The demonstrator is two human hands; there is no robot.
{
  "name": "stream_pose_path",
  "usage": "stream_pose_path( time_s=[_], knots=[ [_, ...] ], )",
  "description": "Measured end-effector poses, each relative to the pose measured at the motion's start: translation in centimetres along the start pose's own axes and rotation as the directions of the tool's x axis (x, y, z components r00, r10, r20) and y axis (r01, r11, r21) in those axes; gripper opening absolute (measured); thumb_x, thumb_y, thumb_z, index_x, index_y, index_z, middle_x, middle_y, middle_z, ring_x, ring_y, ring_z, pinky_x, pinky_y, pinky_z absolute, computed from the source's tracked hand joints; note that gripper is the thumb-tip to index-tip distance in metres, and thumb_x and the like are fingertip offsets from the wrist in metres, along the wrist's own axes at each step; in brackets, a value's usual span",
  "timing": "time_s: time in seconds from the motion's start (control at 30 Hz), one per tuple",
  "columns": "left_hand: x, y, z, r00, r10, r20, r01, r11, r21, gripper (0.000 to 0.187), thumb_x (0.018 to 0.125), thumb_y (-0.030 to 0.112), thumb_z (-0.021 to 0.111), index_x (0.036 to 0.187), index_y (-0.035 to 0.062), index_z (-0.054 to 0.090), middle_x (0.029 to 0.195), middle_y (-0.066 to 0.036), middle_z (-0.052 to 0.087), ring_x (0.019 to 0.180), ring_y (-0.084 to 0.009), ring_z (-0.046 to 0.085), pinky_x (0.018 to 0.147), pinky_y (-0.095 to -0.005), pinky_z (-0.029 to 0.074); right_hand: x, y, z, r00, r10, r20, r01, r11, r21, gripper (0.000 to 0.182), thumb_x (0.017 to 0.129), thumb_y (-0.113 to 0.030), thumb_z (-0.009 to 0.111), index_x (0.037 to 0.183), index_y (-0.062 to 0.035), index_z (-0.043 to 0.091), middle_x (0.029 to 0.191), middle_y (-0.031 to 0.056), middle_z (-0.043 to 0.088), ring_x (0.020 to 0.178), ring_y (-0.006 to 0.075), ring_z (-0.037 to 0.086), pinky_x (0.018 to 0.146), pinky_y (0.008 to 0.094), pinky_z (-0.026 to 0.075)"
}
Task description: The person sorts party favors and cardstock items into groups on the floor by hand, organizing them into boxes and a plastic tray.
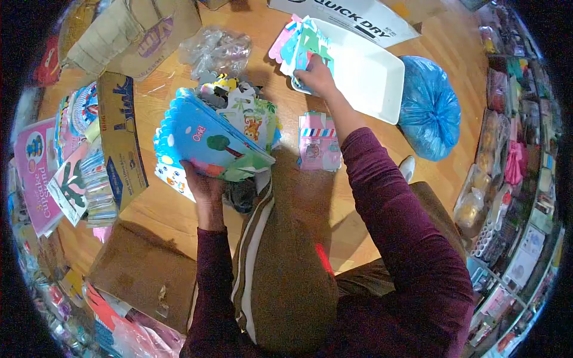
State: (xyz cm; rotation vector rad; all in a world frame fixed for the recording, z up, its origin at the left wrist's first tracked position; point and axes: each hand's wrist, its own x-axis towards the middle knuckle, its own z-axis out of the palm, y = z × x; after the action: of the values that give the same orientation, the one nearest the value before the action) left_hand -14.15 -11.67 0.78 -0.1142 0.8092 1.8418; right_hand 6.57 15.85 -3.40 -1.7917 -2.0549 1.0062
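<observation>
My left hand (204, 186) grips the lower edge of a stack of blue scalloped cardboard pieces (209, 134), printed with a tree and the word "Oink!". Behind that stack lie more printed cardboard pieces (253, 119), one with a monkey, others yellow and black. Up at the left end of a white plastic bin (373, 68), my right hand (315, 76) has its fingers closed on colourful printed cards (311, 45) with scalloped edges. Between my arms, a small pile of pink printed cards (319, 143) rests on the wooden floor.
A knotted blue plastic bag (431, 110) sits right of the bin. Crumpled clear plastic (218, 51) lies near a cardboard box (140, 39). At left, an open box (122, 137) stands beside a pink "Cupcake Stand" package (39, 179). Stocked shelves (519, 209) line the right side.
</observation>
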Motion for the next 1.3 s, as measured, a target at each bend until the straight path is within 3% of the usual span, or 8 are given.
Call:
stream_pose_path(
  time_s=[0.2,0.57,0.77,0.97,1.07,1.1,1.17,1.3],
  knots=[
    [-0.1,0.4,0.5,1.0,0.018,0.007,-0.019,0.996,0.082,0.069,0.078,0.05,0.049,0.13,0.0121,0.025,0.13,-0.009,0.031,0.118,-0.0291,0.031,0.097,-0.0494,0.025,0.7,-1.4,-0.1,0.997,0.06,-0.057,-0.061,0.998,-0.016,0.071,0.06,-0.033,0.061,0.11,0.0087,0.033,0.094,0.0276,0.055,0.089,0.0368,0.055,0.08,0.0373,0.043],
    [0.4,0.1,-0.5,1.0,-0.008,-0.006,0.008,0.998,-0.069,0.063,0.081,0.048,0.046,0.13,0.0115,0.026,0.131,-0.01,0.031,0.118,-0.029,0.032,0.097,-0.0496,0.026,0.4,-3.9,-0.2,0.997,0.075,-0.032,-0.08,0.983,-0.165,0.079,0.059,-0.022,0.062,0.117,0.0117,0.02,0.088,0.0277,0.056,0.085,0.0368,0.057,0.075,0.0367,0.046],
    [0.2,0.6,-0.3,0.999,0.035,0.014,-0.036,0.999,0.019,0.064,0.082,0.048,0.046,0.13,0.0113,0.026,0.131,-0.009,0.031,0.118,-0.0291,0.032,0.097,-0.0495,0.026,-0.6,-3.2,-2.0,0.968,0.018,-0.251,-0.055,0.988,-0.143,0.073,0.059,-0.011,0.06,0.119,0.0096,0.023,0.08,0.029,0.057,0.078,0.0397,0.057,0.072,0.0414,0.046],
    [0.0,0.8,0.3,0.996,0.072,0.056,-0.076,0.995,0.064,0.067,0.08,0.049,0.047,0.131,0.012,0.023,0.131,-0.009,0.031,0.118,-0.0291,0.031,0.096,-0.0495,0.026,-0.7,0.8,-5.6,0.912,0.079,-0.403,-0.078,0.997,0.018,0.052,0.067,-0.006,0.05,0.117,-0.0064,0.038,0.091,0.0261,0.056,0.087,0.0394,0.055,0.076,0.0421,0.043],
    [0.0,0.8,-0.3,0.997,0.018,0.069,-0.018,1.0,-0.001,0.067,0.08,0.049,0.048,0.131,0.0121,0.023,0.131,-0.009,0.031,0.118,-0.0287,0.031,0.097,-0.0492,0.026,-0.5,5.7,-7.8,0.867,0.034,-0.497,0.032,0.992,0.124,0.042,0.065,-0.005,0.048,0.107,-0.0026,0.049,0.09,0.023,0.058,0.083,0.033,0.057,0.072,0.0369,0.044],
    [-0.1,0.8,-0.2,0.998,0.017,0.069,-0.017,1.0,-0.001,0.067,0.08,0.049,0.048,0.131,0.0121,0.023,0.131,-0.009,0.031,0.118,-0.0287,0.031,0.097,-0.0492,0.026,-1.2,5.8,-8.9,0.889,0.139,-0.436,-0.015,0.961,0.277,0.042,0.065,-0.003,0.048,0.106,0.0002,0.05,0.087,0.0206,0.059,0.077,0.0255,0.058,0.068,0.0322,0.045],
    [-0.2,0.7,0.1,1.0,0.019,0.005,-0.019,1.0,0.024,0.066,0.081,0.048,0.047,0.131,0.0122,0.024,0.131,-0.008,0.031,0.119,-0.0284,0.031,0.097,-0.0488,0.025,-2.3,6.1,-10.3,0.881,0.256,-0.399,-0.071,0.903,0.423,0.041,0.066,-0.002,0.048,0.107,0.0031,0.05,0.083,0.0169,0.059,0.073,0.0191,0.057,0.064,0.0289,0.045],
    [0.0,0.5,-0.1,0.999,0.031,0.035,-0.033,0.998,0.052,0.064,0.082,0.048,0.045,0.13,0.0123,0.025,0.131,-0.008,0.03,0.118,-0.0283,0.031,0.098,-0.0483,0.025,-2.0,8.7,-10.1,0.872,0.266,-0.412,-0.057,0.889,0.454,0.038,0.069,-0.002,0.049,0.107,0.0042,0.05,0.08,0.0151,0.06,0.069,0.0188,0.057,0.062,0.0294,0.045]
  ],
)
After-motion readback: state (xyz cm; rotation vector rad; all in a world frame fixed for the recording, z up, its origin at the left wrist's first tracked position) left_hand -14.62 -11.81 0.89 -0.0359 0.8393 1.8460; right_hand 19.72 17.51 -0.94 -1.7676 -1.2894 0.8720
